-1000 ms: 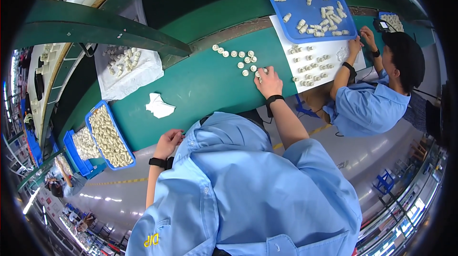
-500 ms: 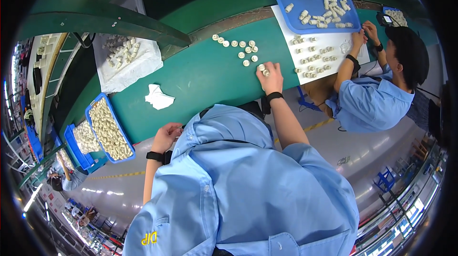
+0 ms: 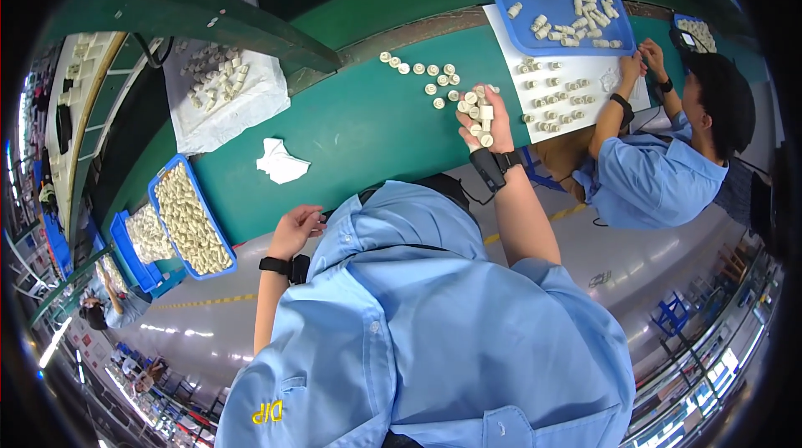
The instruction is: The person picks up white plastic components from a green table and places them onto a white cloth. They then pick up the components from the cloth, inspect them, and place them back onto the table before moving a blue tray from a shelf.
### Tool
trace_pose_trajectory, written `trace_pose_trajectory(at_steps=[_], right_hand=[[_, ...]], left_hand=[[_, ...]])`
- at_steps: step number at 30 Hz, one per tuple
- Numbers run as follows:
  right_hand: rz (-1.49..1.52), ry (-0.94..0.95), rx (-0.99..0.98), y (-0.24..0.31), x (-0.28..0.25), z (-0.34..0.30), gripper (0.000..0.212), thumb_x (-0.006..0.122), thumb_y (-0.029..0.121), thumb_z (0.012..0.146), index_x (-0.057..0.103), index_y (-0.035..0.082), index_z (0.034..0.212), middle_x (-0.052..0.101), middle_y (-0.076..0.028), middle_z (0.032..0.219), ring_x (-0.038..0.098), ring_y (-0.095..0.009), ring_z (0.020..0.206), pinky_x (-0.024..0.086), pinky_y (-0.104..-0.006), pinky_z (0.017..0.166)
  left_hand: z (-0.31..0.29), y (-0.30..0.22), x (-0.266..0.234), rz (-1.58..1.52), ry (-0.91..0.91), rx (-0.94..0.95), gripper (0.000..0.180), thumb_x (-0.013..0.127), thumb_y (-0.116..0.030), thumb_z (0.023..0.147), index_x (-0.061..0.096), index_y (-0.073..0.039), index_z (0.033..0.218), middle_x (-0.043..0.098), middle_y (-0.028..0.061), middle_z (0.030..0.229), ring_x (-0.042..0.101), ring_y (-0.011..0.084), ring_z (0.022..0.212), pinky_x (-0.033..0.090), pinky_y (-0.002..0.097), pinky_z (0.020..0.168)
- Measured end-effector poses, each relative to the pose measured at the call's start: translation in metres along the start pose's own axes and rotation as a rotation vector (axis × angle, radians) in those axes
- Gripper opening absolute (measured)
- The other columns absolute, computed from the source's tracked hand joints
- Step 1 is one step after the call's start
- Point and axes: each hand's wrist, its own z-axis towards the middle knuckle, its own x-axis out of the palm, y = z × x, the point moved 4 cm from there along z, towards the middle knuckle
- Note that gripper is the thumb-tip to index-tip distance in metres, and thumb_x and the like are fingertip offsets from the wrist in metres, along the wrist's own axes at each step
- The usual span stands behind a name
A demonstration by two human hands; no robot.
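Observation:
My right hand (image 3: 502, 131) is turned palm up over the green bench, cupping a pile of small white cylindrical caps or fittings (image 3: 487, 112). Just beyond its fingertips, several matching white pieces (image 3: 430, 89) stand on the bench in a loose curved line. My left hand (image 3: 294, 231) hangs by the near bench edge, close to my body. Its fingers are loosely bent and partly apart, and nothing shows in them.
A crumpled white cloth (image 3: 281, 161) lies on the bench. At left are full blue bins (image 3: 228, 258) and a white-lined tray (image 3: 225, 126). At right, a co-worker (image 3: 643, 172) works beside a white sheet (image 3: 520, 96) with rows of parts and a blue tray (image 3: 543, 43).
My right hand has turned from palm down to palm up, and the cupped white pieces now show. The left hand's fingers have loosened. The whole view has shifted slightly.

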Motion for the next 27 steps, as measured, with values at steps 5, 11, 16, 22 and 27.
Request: trace_pose_trajectory(at_steps=[5,11,16,22,27], right_hand=[[0.137,0.182,0.132,-0.037,0.062,0.013,0.025,0.048,0.038,0.095,0.055,0.014,0.1,0.057,-0.01,0.095,0.051,-0.019,0.061,0.035,-0.025,0.031],[0.264,0.297,0.308,-0.11,0.113,0.042,0.026,0.048,0.037,0.095,0.059,0.015,0.102,0.056,-0.012,0.1,0.05,-0.021,0.067,0.036,-0.0243,0.033],[0.249,0.351,0.442,-0.185,0.153,0.07,0.028,0.047,0.037,0.096,0.059,0.013,0.103,0.055,-0.013,0.104,0.049,-0.022,0.069,0.037,-0.025,0.034],[0.061,0.166,0.447,-0.276,0.174,0.132,0.03,0.046,0.038,0.094,0.059,0.011,0.098,0.06,-0.011,0.09,0.05,-0.021,0.061,0.036,-0.0269,0.035],[-0.25,-0.002,0.46,-0.319,0.201,0.21,0.027,0.048,0.038,0.092,0.057,0.012,0.09,0.06,-0.008,0.078,0.052,-0.021,0.056,0.036,-0.0288,0.037]], left_hand=[[0.001,0.029,-0.017,-0.068,-0.018,0.025,0.025,0.054,-0.017,0.097,0.059,-0.002,0.115,0.066,0.0093,0.103,0.067,0.017,0.085,0.055,0.0295,0.076],[-0.024,0.061,-0.051,-0.146,-0.101,0.031,0.027,0.053,-0.021,0.098,0.059,-0.001,0.115,0.066,0.0094,0.102,0.067,0.0163,0.084,0.054,0.0285,0.075],[-0.053,0.105,-0.087,-0.247,-0.168,0.007,0.028,0.052,-0.021,0.098,0.059,0.0,0.116,0.066,0.0094,0.101,0.067,0.016,0.083,0.054,0.0278,0.074],[-0.083,0.169,-0.128,-0.356,-0.242,-0.039,0.028,0.052,-0.022,0.098,0.061,0.0,0.114,0.067,0.0103,0.098,0.068,0.016,0.081,0.055,0.0278,0.071],[-0.103,0.207,-0.153,-0.475,-0.272,-0.069,0.028,0.052,-0.022,0.098,0.061,-0.001,0.114,0.068,0.0099,0.096,0.068,0.0161,0.081,0.055,0.0277,0.071]])
